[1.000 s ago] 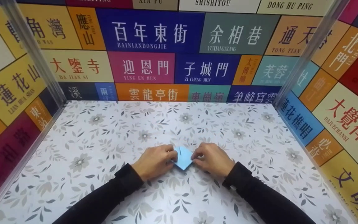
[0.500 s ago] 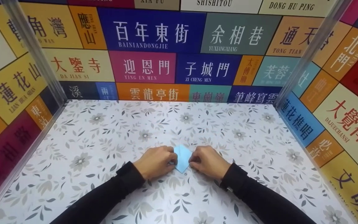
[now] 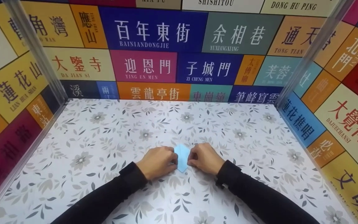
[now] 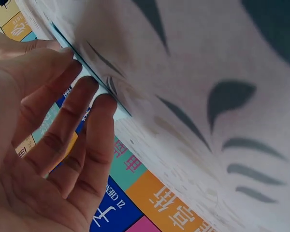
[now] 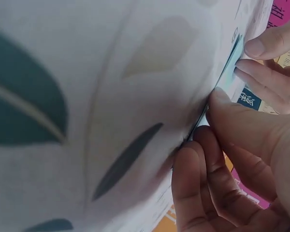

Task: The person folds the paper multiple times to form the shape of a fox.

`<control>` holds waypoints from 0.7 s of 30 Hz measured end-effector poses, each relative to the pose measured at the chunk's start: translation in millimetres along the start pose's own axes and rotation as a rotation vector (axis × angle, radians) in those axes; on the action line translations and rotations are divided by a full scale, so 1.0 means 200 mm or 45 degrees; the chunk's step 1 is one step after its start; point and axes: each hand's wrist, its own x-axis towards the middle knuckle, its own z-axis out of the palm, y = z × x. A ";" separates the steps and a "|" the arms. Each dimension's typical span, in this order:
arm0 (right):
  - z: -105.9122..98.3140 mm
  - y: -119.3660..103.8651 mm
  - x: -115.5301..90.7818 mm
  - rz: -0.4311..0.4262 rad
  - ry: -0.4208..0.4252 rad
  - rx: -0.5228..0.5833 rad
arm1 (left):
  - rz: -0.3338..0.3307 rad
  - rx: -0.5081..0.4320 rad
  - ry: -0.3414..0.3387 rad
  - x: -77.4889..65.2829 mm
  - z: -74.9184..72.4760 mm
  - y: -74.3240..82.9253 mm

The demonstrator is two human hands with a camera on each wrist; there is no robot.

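Observation:
A small light-blue sheet of folded paper [image 3: 183, 157] lies on the table, shaped like a narrow kite with a crease down its upper part. At its left side my left hand [image 3: 158, 161] pinches the edge with bent fingers. Opposite, my right hand [image 3: 206, 158] pinches the right edge between thumb and fingers. The left wrist view catches the paper [image 4: 121, 112] nearly edge-on, against the fingertips of the left hand [image 4: 63, 130]. In the right wrist view, thumb and fingertips of the right hand [image 5: 237, 150] meet at the paper's thin edge, partly hiding it.
A white tabletop [image 3: 104, 193] with a grey floral print spreads around the hands. Behind it and along both sides stand panels [image 3: 151, 34] covered in coloured signs, with clear posts [image 3: 47, 68] at the corners.
My right hand has shifted slightly left, nearer the left hand. The paper looks narrower, and the dark slit near its top a second ago now shows only as a faint crease.

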 end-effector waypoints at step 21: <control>-0.01 0.00 0.01 -0.003 -0.028 -0.014 | -0.193 -0.123 -0.053 0.06 0.02 0.04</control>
